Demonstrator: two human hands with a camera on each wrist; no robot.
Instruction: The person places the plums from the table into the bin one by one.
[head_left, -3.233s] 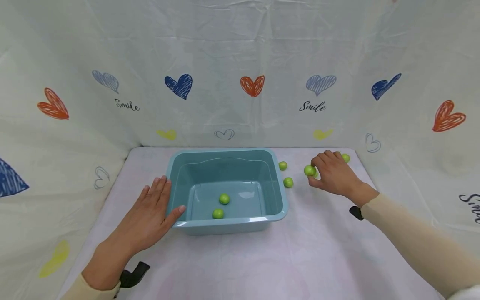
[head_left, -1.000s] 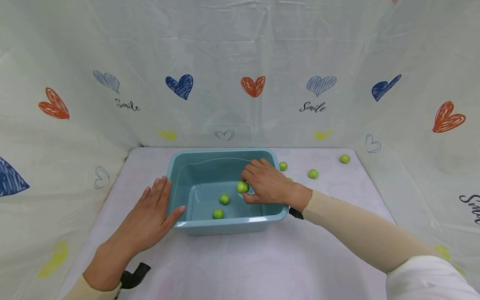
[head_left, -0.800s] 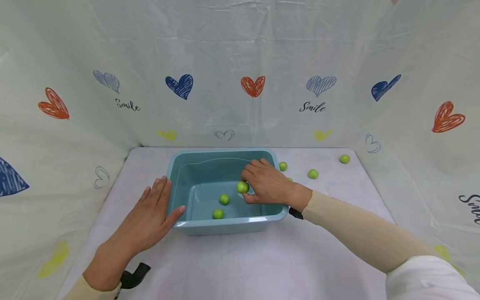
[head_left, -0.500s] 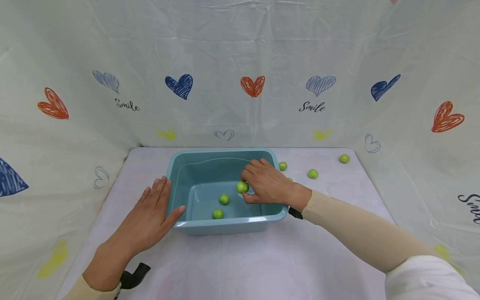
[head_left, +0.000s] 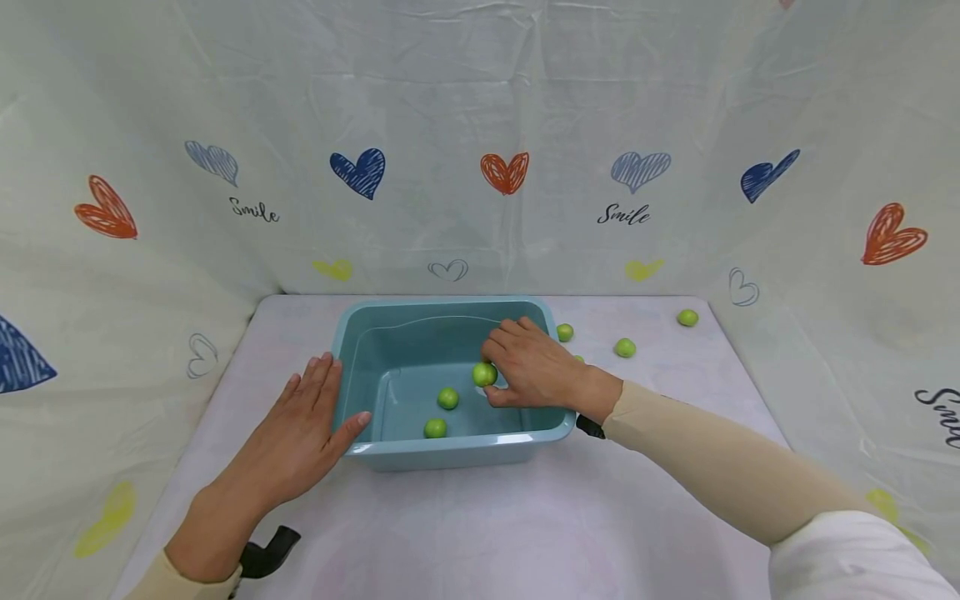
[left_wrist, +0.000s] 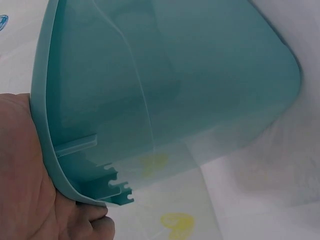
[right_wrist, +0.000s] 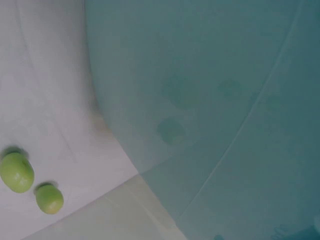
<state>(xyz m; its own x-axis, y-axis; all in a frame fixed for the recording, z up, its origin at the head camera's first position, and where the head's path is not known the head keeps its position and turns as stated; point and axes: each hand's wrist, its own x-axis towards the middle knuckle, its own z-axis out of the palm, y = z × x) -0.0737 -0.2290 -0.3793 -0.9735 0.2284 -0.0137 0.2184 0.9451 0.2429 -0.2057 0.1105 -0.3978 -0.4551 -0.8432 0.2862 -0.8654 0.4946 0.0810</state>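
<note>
While the head view looks down with twelve o'clock at the far edge, the right hand [head_left: 536,367] pinches a round green fruit [head_left: 483,374] between thumb and fingers, over the three o'clock half of a blue-green basin [head_left: 450,457]. That held fruit is bright and smooth, lighter on top. One similar fruit, the middle fruit [head_left: 447,397], lies near the centre of the basin's floor; the front fruit [head_left: 435,427] sits near the six o'clock wall. At nine o'clock the left hand [head_left: 300,425] grasps nothing, its straight fingers resting along the rim. On the tabletop [head_left: 562,525], the rim-side fruit [head_left: 565,332] is just beside the basin at two o'clock, another is mostly hidden behind the right hand at three, the outer fruit [head_left: 625,347] lies farther out towards three, and the corner fruit [head_left: 687,317] farthest, between two and three.

Seen from the left wrist, the palm lies against the rim at eight o'clock, beside a see-through wall.

From the right wrist, two glossy, slightly oval yellow-green fruits rest on the tabletop at eight o'clock; darker round shapes show faintly through the basin's wall.
</note>
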